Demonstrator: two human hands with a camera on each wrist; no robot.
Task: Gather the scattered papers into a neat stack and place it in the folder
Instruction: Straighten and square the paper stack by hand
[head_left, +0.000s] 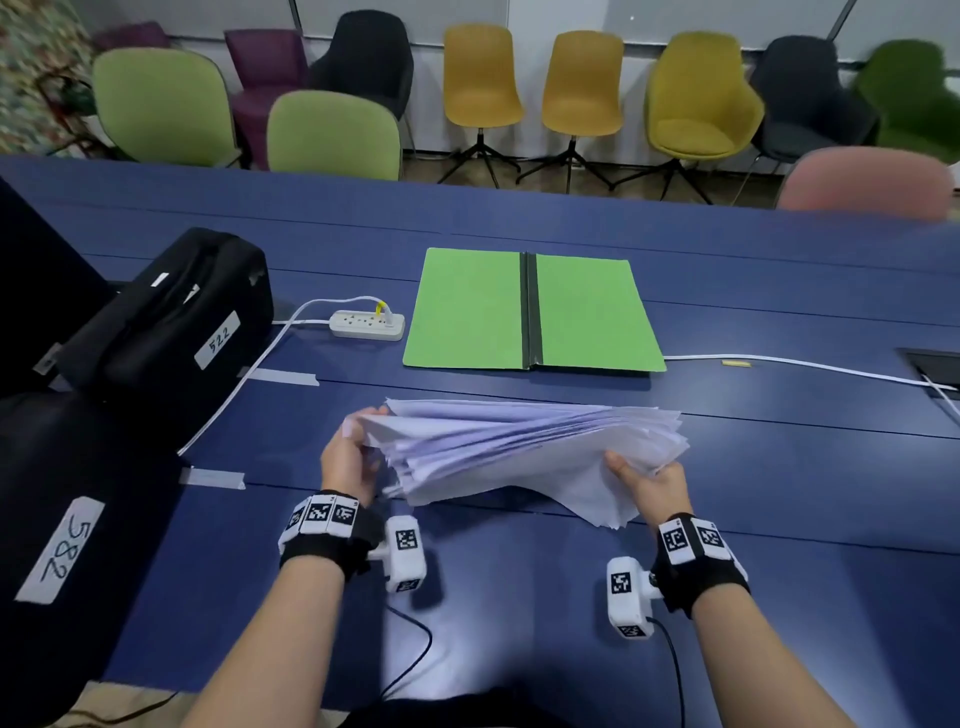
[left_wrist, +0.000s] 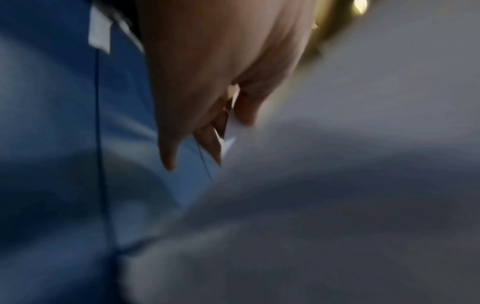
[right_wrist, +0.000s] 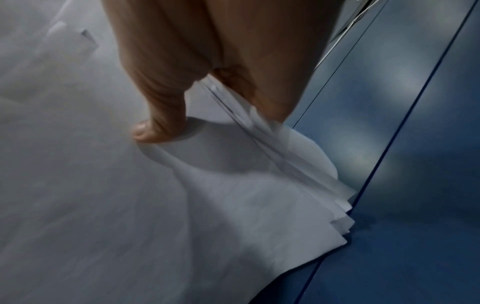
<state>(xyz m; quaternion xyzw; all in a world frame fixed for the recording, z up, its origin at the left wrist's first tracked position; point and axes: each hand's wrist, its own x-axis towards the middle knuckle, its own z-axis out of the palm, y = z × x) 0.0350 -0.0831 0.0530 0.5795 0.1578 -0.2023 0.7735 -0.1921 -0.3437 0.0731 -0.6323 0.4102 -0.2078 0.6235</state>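
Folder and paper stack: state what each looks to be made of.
Folder: apparently thin matte green card, lying open and flat, with a dark strip along the spine, perhaps tape or plastic.
Paper stack: ordinary thin white paper; the sheets bend and fan at uneven edges between the left hand and right hand.

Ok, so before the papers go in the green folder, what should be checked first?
1. Left hand grips the pile of white paper sheets: ok.
2. Right hand grips the pile's other end, thumb on top: ok.
3. Edges lined up: not ok, the sheets fan out at both ends.
4. Flat green cardboard folder lies open: ok.
5. Nothing on the blue table between pile and folder: ok.
6. All sheets gathered: cannot tell; none loose in view.
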